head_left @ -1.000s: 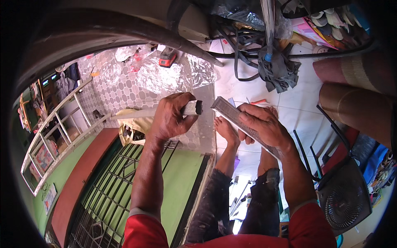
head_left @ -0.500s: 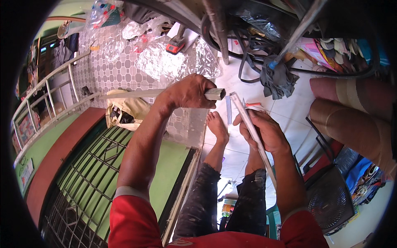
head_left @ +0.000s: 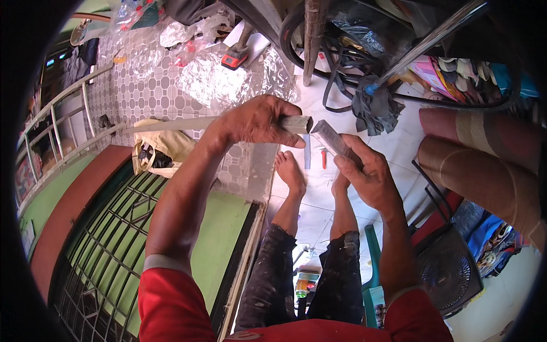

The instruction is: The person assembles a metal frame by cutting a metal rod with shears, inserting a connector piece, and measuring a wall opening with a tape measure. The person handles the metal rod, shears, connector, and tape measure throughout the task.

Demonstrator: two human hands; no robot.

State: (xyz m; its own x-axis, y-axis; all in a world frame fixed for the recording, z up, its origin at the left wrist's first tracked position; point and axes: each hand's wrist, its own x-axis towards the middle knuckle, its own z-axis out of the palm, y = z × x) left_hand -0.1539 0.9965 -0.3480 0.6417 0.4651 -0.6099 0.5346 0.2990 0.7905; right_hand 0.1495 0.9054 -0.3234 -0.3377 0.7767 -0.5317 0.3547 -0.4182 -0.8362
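While the person sits with bare feet on the white tiled floor (head_left: 364,199), the left hand (head_left: 256,121) is clenched around a long pale square tube (head_left: 171,124), knuckles up, forearm raised, the tube's open end poking out past the fingers. Just beside that end, the right hand (head_left: 370,176) grips a short grey metal bar (head_left: 333,139), tilted toward the tube, nearly touching it.

Long tube (head_left: 171,123) in left hand (head_left: 256,121), short piece (head_left: 333,139) in right hand (head_left: 369,179).
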